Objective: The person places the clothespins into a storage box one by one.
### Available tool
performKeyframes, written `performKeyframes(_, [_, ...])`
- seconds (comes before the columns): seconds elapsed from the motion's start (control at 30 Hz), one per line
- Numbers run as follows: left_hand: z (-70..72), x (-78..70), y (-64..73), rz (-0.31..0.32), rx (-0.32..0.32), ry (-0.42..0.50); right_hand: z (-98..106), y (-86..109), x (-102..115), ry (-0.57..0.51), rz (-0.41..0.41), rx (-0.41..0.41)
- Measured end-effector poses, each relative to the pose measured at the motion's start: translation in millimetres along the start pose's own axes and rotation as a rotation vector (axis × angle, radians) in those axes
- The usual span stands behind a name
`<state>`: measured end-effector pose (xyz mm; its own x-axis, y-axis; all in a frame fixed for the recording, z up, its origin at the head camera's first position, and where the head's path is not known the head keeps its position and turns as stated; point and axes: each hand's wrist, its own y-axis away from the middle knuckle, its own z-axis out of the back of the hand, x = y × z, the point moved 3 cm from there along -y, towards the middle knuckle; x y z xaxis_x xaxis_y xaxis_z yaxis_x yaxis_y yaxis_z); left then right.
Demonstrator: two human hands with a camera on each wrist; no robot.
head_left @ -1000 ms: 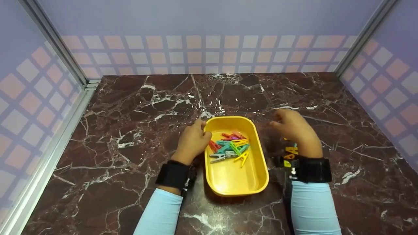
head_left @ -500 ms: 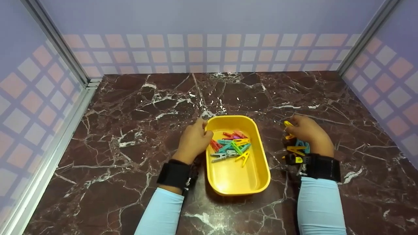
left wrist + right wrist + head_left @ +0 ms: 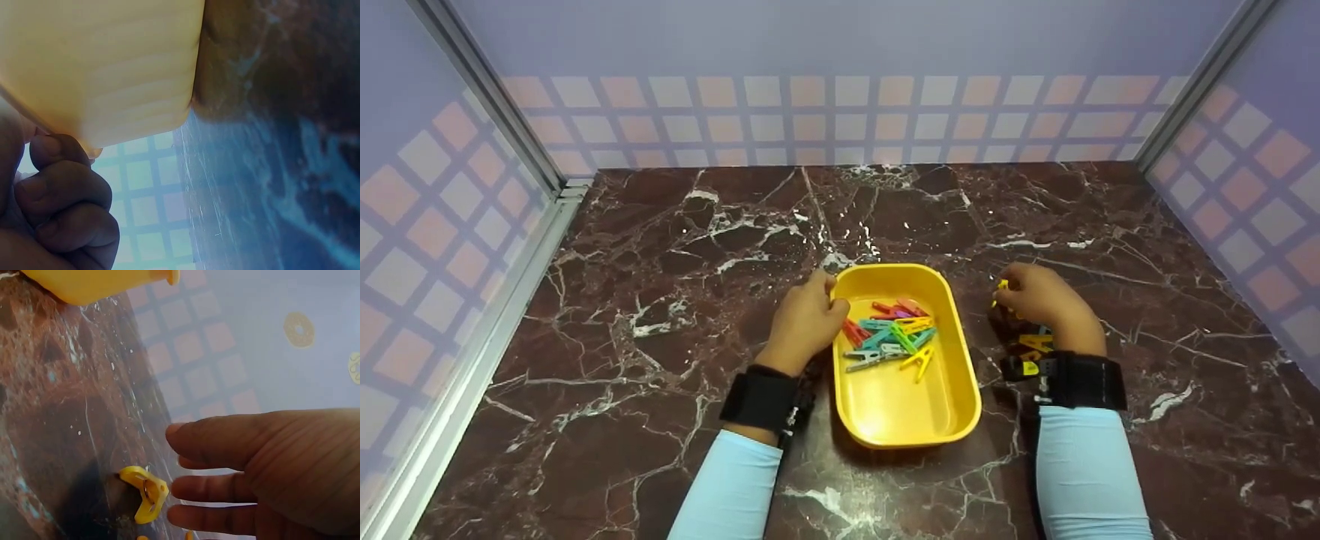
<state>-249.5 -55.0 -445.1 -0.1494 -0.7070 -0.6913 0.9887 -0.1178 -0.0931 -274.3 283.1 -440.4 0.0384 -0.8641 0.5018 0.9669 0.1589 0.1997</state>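
Observation:
A yellow plastic tray (image 3: pixel 900 420) stands in the middle of the table, with several colored clothespins (image 3: pixel 904 337) heaped toward its far half. My left hand (image 3: pixel 806 319) grips the tray's left rim, its fingers curled below the edge in the left wrist view. To the right of the tray is my right hand (image 3: pixel 1046 300), its fingers reaching forward and nearly straight. Right at those fingertips is a yellow clothespin (image 3: pixel 146 492), its legs spread. Another yellow clothespin (image 3: pixel 1037 343) lies below the right palm, partly hidden by the wrist and its black strap.
The dark marbled table (image 3: pixel 660 450) runs back to a lilac wall (image 3: pixel 840 45) with a band of pink and white squares. Side walls with metal corner strips (image 3: pixel 487 97) enclose it at left and right.
The right hand moved right and back, then slightly left again; a yellow clothespin at its fingertips also shifted left over the last half second. The left hand and tray stayed nearly still.

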Motion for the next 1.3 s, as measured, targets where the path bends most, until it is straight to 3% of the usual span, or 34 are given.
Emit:
performKeyframes(0.23, [-0.2, 0.5, 0.3, -0.011, 0.004, 0.012, -5, -7.0, -8, 0.038, -0.095, -0.019])
performKeyframes(0.43, [-0.5, 0.3, -0.1, 0.000, 0.015, 0.010, -13, -11.8, -3, 0.076, 0.017, -0.001])
performKeyframes(0.63, [-0.1, 1.0, -0.3, -0.001, 0.010, 0.009, -22, -12.7, 14, 0.010, 0.094, 0.047])
performKeyframes(0.83, [-2.1, 3.2, 0.9, 0.013, 0.021, 0.016, -26, -10.3, 25, -0.044, 0.080, 0.071])
performKeyframes(1.03, [-1.8, 2.2, -0.6, 0.026, 0.030, 0.019, -24, -8.6, 23, 0.025, 0.060, 0.087])
performKeyframes(1.3, [-1.0, 2.1, -0.3, -0.025, -0.012, -0.004, -15, -3.0, 29, 0.053, 0.077, 0.095])
